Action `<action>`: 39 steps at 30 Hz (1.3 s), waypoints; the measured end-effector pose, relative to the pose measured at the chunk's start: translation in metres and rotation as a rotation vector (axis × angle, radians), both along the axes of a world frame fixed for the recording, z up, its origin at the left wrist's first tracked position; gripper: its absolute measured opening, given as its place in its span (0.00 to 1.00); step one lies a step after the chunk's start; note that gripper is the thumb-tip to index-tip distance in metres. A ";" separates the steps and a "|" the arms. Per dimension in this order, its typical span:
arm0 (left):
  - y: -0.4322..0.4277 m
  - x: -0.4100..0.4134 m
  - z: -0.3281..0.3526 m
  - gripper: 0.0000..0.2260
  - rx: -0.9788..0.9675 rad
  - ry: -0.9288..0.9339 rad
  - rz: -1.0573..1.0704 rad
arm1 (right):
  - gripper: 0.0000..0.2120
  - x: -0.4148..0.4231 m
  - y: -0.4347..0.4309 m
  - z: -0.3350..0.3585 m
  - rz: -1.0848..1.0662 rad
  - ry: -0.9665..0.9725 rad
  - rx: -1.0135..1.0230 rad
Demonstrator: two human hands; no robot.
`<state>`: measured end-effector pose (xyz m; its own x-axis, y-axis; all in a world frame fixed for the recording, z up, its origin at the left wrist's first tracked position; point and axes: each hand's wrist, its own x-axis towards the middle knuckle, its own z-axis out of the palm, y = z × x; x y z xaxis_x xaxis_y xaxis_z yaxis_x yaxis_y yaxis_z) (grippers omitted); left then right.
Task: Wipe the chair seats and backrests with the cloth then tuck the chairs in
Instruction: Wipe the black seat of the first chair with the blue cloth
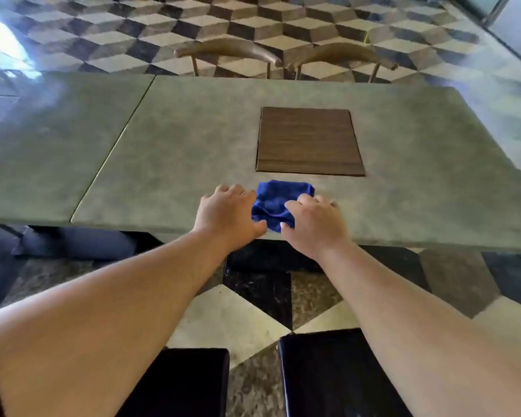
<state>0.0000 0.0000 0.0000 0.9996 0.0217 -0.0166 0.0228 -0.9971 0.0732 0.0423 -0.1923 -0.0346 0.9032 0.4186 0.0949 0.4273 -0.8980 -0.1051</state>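
A crumpled blue cloth (275, 203) lies on the grey stone table (169, 152) near its front edge. My left hand (227, 213) rests palm down at the cloth's left side, thumb touching it, fingers spread. My right hand (315, 219) lies over the cloth's right part with its thumb and fingers on the fabric. Two chairs with curved wooden backrests stand tucked in at the table's far side, the left chair (227, 49) and the right chair (342, 55). Two black chair seats, the left seat (181, 383) and the right seat (337, 374), show at the bottom, close to me.
A dark wooden square panel (309, 141) is set in the tabletop just behind the cloth. A seam (115, 145) divides the table into two slabs. The floor has a cube-patterned tiling (253, 19). A glass door frame (500, 13) is at the far right.
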 end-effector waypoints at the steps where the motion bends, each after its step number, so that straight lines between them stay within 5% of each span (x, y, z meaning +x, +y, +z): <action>1: -0.002 0.003 -0.005 0.25 0.006 0.013 0.007 | 0.14 0.007 0.003 -0.006 0.008 0.034 -0.023; 9: 0.005 -0.012 -0.019 0.27 0.044 0.057 0.045 | 0.07 0.031 0.017 -0.030 -0.011 0.083 -0.026; 23: 0.076 -0.082 0.061 0.37 -0.235 0.082 0.127 | 0.04 -0.069 0.107 0.098 0.209 0.242 0.592; 30: 0.144 -0.168 0.066 0.06 -0.326 0.100 0.205 | 0.03 -0.145 0.172 0.129 0.298 0.261 0.471; 35: 0.200 -0.235 0.049 0.14 -0.438 0.254 0.230 | 0.03 -0.193 0.213 0.129 0.331 0.290 0.528; 39: 0.239 -0.279 0.018 0.05 -0.350 0.201 0.386 | 0.01 -0.230 0.242 0.106 0.412 0.256 0.457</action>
